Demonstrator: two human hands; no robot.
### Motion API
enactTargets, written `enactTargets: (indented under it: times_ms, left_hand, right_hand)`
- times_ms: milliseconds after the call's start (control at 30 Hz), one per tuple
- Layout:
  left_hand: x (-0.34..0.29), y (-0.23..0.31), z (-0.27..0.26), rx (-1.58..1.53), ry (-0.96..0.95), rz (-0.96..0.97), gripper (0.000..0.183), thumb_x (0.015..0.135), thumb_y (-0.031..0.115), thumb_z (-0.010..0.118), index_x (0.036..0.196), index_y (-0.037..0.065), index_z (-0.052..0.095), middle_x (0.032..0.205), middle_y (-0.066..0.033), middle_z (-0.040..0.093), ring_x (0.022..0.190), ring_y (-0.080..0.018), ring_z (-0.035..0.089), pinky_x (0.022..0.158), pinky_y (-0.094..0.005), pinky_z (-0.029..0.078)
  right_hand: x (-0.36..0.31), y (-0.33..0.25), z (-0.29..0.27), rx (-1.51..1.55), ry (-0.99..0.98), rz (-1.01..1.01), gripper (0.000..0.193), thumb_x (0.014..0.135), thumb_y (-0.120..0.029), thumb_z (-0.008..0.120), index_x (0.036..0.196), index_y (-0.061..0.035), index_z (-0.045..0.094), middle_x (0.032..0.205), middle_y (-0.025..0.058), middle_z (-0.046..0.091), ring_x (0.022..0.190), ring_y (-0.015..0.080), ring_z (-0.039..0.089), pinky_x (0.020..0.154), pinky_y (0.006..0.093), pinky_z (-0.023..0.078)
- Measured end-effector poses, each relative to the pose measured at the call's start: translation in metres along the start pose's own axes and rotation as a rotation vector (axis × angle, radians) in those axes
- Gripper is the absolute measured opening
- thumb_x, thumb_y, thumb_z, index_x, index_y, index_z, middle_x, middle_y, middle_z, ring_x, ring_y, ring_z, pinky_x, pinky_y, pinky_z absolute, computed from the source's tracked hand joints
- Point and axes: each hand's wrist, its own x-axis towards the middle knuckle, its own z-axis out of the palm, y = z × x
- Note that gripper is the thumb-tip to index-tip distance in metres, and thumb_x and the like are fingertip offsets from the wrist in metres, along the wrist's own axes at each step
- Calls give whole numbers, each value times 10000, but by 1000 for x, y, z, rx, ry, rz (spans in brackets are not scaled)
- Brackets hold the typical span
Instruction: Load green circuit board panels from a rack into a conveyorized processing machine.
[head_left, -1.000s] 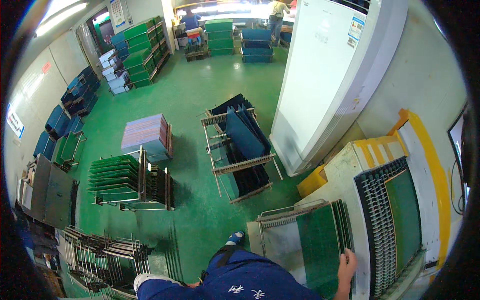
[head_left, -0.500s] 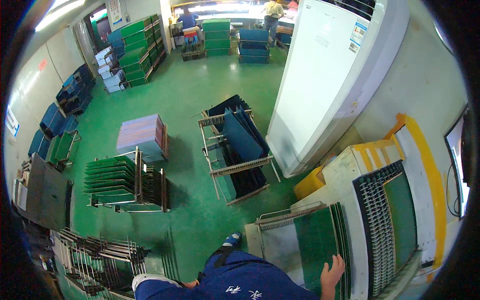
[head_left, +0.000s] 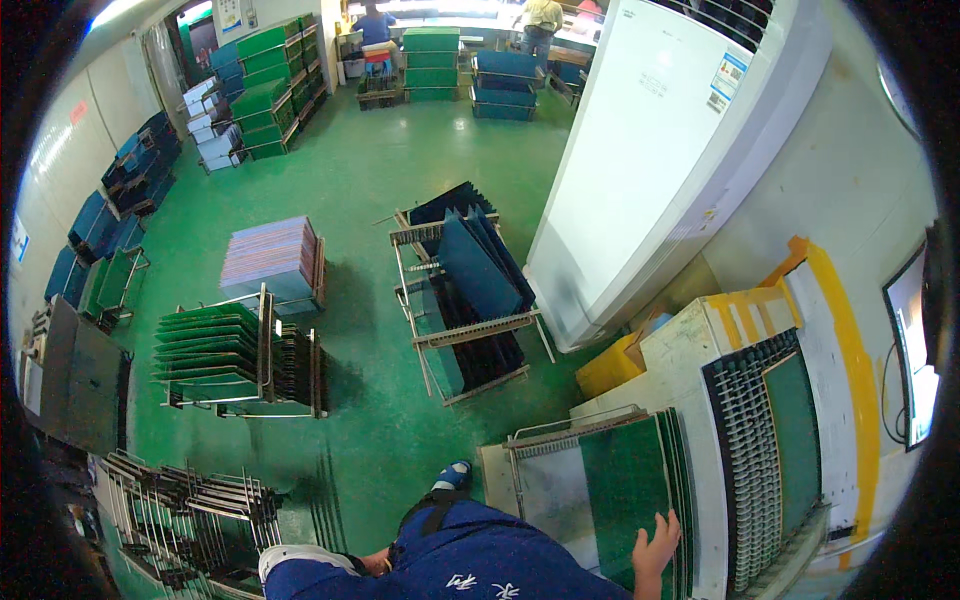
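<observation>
My right hand (head_left: 655, 545) lies over the edge of a green panel (head_left: 625, 475) at lower right, its fingers stretched and a little apart, the thumb to the left. Several such panels stand side by side in a metal rack (head_left: 517, 482); a pale grey panel (head_left: 555, 490) shows at its left. Only a small part of my left hand (head_left: 377, 562) shows beside my blue shirt at the bottom, and its fingers are hidden. To the right of the rack, a green board (head_left: 797, 440) sits on a conveyor with rows of small rollers (head_left: 750, 450).
Racks of dark blue panels (head_left: 480, 265) and green panels (head_left: 205, 345) stand on the green floor, near a stack of pale panels (head_left: 268, 262). Bare metal racks (head_left: 190, 510) are at lower left. A tall white cabinet unit (head_left: 640, 170) rises at right. People (head_left: 540, 25) are at the far bench.
The whole view has shifted slightly left, with the floor racks now a little further left. My right hand remains at the panel edges with its fingers slightly more spread.
</observation>
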Motion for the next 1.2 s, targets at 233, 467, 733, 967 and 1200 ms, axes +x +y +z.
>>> enactTargets:
  times_ms: [233,467,733,967,1200]
  left_hand:
    - [-10,1,-9,6,-5,24,1064,762,91,745,1515,170,-3,1469,-108,365,1108,-225,539,795,-356,495]
    - [-10,-10,-19,5,-14,71,1115,752,87,757,1531,179,-35,1489,-109,348,1126,-229,533,806,-359,495]
    - [13,-76,-19,135,123,83,1297,698,89,828,1538,255,-147,1577,-97,215,1319,-248,393,966,-414,433]
    - [17,-10,-54,33,3,79,1276,681,89,812,1541,231,-120,1579,-93,205,1332,-243,364,999,-409,392]
    - [15,3,-66,37,-24,76,1256,665,90,796,1544,207,-93,1580,-89,196,1345,-238,335,1032,-403,352]
  right_hand:
    - [4,-4,3,25,45,7,462,703,-49,726,1139,32,595,1421,240,392,1299,425,368,1066,501,338]
    - [3,-9,6,13,30,60,432,704,-53,727,1110,35,608,1434,237,375,1307,427,360,1078,502,332]
    - [2,-7,4,7,24,60,400,699,-75,739,1070,18,622,1409,250,399,1298,439,366,1068,504,339]
    - [6,-8,8,-1,41,75,390,695,-74,746,1057,5,625,1357,242,445,1269,420,399,1051,491,361]
    - [9,-10,2,105,79,85,449,710,-65,731,1130,6,588,1235,192,506,1200,380,460,1022,482,381]
